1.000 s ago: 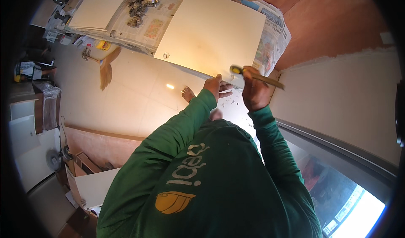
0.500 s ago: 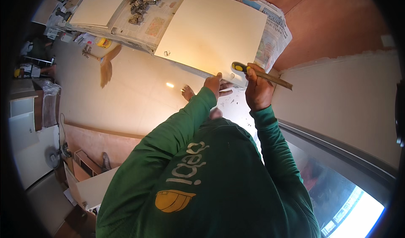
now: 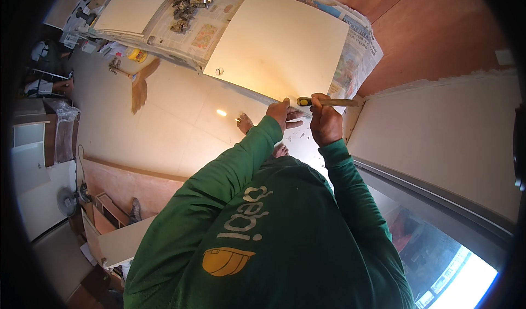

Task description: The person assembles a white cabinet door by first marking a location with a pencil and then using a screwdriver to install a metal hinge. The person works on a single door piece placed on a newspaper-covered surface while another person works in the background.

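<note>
A large white panel lies on the newspaper-covered work surface, with a round hole near its left corner. At its near edge is my left hand, thumb side against the panel and the other fingers stretched out along and below the edge. My right hand is closed around a long tool with a black and yellow handle and a flat brownish shaft; its exact kind is unclear. The handle end points left, over the panel's near right corner. What the tool's end touches is hard to make out.
Metal hinges lie piled on newspaper left of the panel, beside another white panel. A broom and a yellow container are on the floor. A wall stands close on the right.
My right hand has moved slightly left and down, swinging the tool level so its handle end is nearer my left hand. My left hand stays at the panel's edge.
</note>
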A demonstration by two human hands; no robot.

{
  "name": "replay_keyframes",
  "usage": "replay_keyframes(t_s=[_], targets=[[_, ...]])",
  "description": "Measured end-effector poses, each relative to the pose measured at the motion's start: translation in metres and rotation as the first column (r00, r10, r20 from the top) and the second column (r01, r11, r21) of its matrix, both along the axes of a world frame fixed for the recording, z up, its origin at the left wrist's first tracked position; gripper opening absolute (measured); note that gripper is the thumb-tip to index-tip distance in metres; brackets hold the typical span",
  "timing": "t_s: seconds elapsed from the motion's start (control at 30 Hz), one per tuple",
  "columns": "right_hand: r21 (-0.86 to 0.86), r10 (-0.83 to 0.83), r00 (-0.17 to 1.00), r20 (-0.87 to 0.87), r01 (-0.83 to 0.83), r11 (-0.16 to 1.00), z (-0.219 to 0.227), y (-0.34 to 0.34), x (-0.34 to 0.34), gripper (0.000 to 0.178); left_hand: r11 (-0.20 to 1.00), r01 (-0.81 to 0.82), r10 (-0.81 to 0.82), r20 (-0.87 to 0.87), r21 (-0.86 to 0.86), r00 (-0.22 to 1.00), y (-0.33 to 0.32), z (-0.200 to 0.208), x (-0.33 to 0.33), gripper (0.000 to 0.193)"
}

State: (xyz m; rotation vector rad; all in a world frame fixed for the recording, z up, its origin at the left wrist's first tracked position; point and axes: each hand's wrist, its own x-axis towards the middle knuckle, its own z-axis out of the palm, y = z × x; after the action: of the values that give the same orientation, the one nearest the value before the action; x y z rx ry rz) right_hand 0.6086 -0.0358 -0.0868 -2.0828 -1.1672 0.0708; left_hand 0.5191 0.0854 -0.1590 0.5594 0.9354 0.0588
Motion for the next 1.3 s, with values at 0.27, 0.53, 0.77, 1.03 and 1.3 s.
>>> replay_keyframes(t_s=[0.27,0.53,0.77,1.03,1.3], targets=[[0.187,-0.066,0.995,0.072,0.052,0.981,0.033,-0.002,0.002,0.018,1.000,-0.004,0.004,0.041,-0.008,0.999,-0.001,0.004,-0.002,0.044],[0.119,-0.111,0.988,-0.107,0.124,0.985,0.044,-0.004,0.003,0.021,1.000,-0.011,0.011,0.051,-0.004,0.999,-0.004,0.006,-0.004,0.043],[0.030,-0.062,0.998,-0.032,0.063,0.998,0.023,-0.005,0.011,0.018,1.000,0.002,-0.001,0.030,-0.008,1.000,-0.003,0.009,-0.003,0.044],[0.042,0.032,0.997,0.066,-0.035,0.999,0.010,-0.012,0.012,0.023,1.000,-0.026,0.026,0.020,0.012,0.999,0.001,0.006,0.000,0.044],[-0.028,0.042,0.995,0.086,-0.040,0.999,0.002,-0.010,0.008,0.030,0.999,-0.032,0.032,0.009,-0.015,0.999,-0.005,0.009,-0.003,0.042]])
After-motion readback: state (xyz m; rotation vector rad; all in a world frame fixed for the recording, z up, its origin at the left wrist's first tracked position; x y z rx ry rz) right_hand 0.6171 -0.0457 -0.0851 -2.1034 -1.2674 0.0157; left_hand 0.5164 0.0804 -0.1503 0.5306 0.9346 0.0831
